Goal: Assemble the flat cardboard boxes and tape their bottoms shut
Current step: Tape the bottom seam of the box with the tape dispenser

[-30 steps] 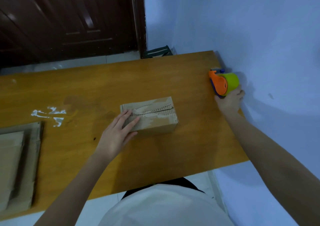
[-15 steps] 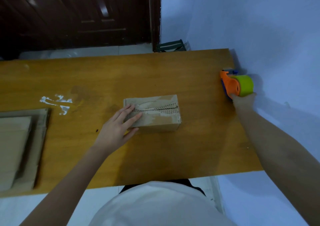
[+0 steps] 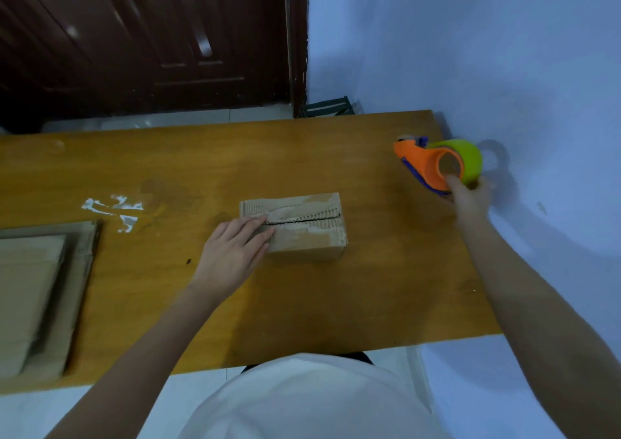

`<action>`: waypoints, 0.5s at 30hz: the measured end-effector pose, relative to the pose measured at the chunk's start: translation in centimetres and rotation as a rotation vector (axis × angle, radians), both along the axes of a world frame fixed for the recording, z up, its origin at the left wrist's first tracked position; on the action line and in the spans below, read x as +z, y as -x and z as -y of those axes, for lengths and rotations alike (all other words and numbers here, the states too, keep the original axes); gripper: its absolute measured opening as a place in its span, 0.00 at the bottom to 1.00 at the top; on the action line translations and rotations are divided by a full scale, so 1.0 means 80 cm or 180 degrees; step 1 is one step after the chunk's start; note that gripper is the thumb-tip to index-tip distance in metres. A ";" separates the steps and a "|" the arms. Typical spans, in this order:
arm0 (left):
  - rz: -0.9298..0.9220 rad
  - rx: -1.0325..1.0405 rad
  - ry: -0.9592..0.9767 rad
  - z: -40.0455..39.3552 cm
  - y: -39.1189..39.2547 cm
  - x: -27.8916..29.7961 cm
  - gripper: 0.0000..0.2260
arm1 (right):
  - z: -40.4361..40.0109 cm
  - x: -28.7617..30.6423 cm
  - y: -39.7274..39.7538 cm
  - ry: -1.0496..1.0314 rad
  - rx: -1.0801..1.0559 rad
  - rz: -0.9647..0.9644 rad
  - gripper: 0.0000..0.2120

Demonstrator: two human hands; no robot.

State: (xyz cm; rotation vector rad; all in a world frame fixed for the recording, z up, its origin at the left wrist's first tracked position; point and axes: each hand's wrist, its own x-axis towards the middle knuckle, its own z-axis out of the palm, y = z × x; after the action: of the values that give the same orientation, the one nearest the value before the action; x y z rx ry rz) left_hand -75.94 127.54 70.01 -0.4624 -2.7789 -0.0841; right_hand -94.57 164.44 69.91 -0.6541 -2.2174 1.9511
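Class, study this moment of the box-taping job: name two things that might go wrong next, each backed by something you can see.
1. Only the left hand presses the box, at its left end; the flaps' seam is not yet taped, so the right end may spring open.
2. The right hand grips the tape dispenser from below, near the table edge; a loose hold might drop it off the side.

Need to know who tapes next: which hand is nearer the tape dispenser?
Right. The right hand grips the tape dispenser at the table's far right edge. The left hand rests on the box, well to the dispenser's left.
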 end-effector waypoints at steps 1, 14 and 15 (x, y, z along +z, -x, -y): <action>-0.0017 0.0005 0.0035 -0.002 0.002 0.000 0.14 | 0.000 0.013 0.005 0.0184 0.0181 0.0078 0.14; 0.1284 0.1054 -0.1293 -0.049 0.019 0.022 0.18 | 0.084 0.133 -0.034 0.1080 0.1670 0.0011 0.25; 0.1289 0.1098 -0.1623 -0.048 0.019 0.020 0.19 | 0.093 0.136 -0.040 0.1096 0.1753 0.0043 0.29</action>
State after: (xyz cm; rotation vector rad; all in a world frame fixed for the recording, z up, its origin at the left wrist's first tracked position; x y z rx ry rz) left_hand -77.45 131.38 71.62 0.1849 -3.0094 -0.8623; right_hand -91.37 157.02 80.83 -0.0727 -2.2577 2.6261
